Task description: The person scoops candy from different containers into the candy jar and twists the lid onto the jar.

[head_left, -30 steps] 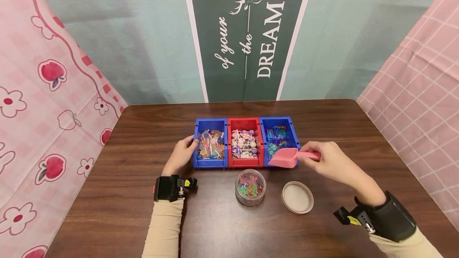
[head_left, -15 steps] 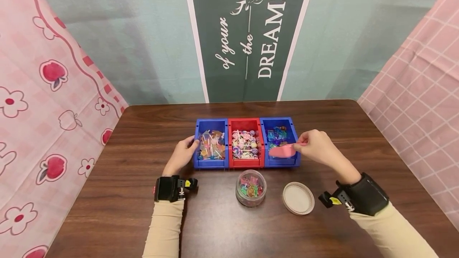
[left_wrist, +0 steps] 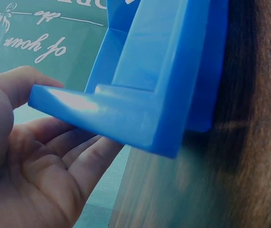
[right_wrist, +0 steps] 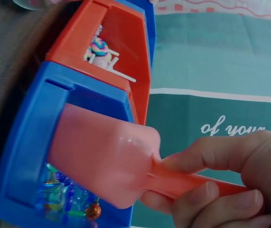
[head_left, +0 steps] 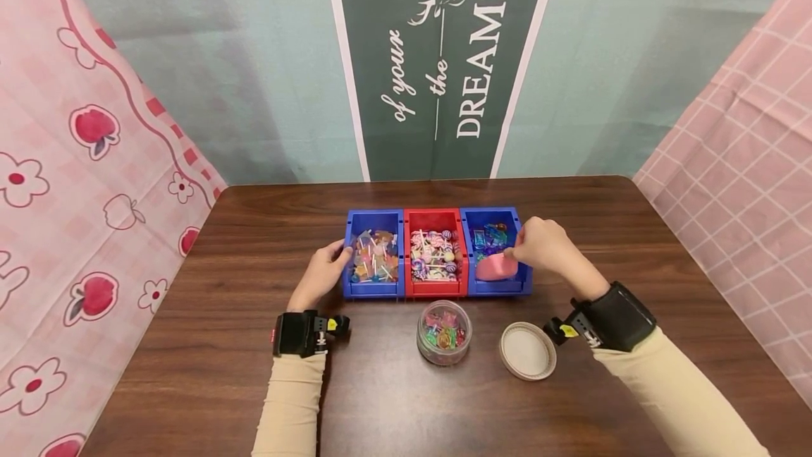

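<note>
My left hand (head_left: 322, 273) holds the outer side of the left blue bin (head_left: 374, 290) in the head view. In the left wrist view, that bin's blue wall (left_wrist: 126, 118) lies between thumb and fingers. My right hand (head_left: 547, 245) grips a small pink scoop (head_left: 497, 267) by its handle. The scoop's blade is down inside the right blue bin (head_left: 501, 289), overlapping its blue and green clear pieces (right_wrist: 76, 197) in the right wrist view. Between the two blue bins stands a red bin (head_left: 436, 290) of toy lollipops and swirl candies (head_left: 433, 254).
A clear round jar (head_left: 443, 357) with colourful pieces inside stands in front of the red bin. To its right, a round pale lid (head_left: 527, 351) lies on the dark wooden table (head_left: 406, 415). Patterned cloths hang behind and at both sides.
My right hand has moved left and away from me, lowering the scoop from above the right bin's front edge into the bin and tipping it. The left hand stays put.
</note>
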`<state>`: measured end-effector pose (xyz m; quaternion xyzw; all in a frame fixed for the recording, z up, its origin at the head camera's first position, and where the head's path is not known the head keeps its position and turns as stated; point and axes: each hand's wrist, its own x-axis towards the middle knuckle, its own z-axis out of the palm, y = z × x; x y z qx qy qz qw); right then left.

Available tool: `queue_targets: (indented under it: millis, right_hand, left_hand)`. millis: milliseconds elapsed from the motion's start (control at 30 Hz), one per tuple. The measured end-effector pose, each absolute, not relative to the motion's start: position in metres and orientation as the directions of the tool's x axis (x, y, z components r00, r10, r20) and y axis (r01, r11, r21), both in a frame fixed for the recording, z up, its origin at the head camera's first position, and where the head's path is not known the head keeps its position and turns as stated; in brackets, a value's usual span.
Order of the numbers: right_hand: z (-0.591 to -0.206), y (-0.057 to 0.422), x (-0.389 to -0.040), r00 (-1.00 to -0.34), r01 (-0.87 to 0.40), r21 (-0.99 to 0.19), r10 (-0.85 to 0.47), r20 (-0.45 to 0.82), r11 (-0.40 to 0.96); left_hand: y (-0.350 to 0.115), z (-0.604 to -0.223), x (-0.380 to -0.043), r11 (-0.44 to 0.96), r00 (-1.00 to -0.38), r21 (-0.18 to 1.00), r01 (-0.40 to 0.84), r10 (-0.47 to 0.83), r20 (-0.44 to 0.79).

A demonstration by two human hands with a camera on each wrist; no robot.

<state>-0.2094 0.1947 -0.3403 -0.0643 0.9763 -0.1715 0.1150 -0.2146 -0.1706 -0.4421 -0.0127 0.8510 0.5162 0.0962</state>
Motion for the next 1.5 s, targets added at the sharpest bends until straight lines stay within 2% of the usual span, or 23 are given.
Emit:
queue_targets:
  millis: [200, 400, 833, 1167, 1500]
  right_hand:
    - [-0.335, 0.181, -0.227, -0.925, -0.013, -0.291, -0.122, -0.36, 0.957]
    - [-0.335, 0.171, -0.237, -0.903, -0.002, -0.193, -0.085, -0.422, 0.981]
    - [-0.336, 0.15, -0.229, -0.917, 0.021, -0.094, -0.018, -0.399, 0.995]
    - [-0.339, 0.15, -0.214, -0.912, 0.039, -0.119, -0.014, -0.411, 0.992]
    - [-0.346, 0.152, -0.203, -0.952, 0.058, -0.182, -0.001, -0.307, 0.981]
  left_hand:
    - [-0.171, -0.445, -0.214, 0.49, -0.989, 0.869, -0.068, 0.08, -0.122]
    - [-0.171, -0.446, -0.215, 0.485, -0.988, 0.872, -0.068, 0.09, -0.127]
    - [-0.17, -0.444, -0.217, 0.469, -0.99, 0.881, -0.068, 0.081, -0.119]
    - [-0.171, -0.447, -0.216, 0.485, -0.99, 0.872, -0.061, 0.083, -0.115]
    - [-0.172, -0.446, -0.216, 0.478, -0.989, 0.876, -0.06, 0.09, -0.117]
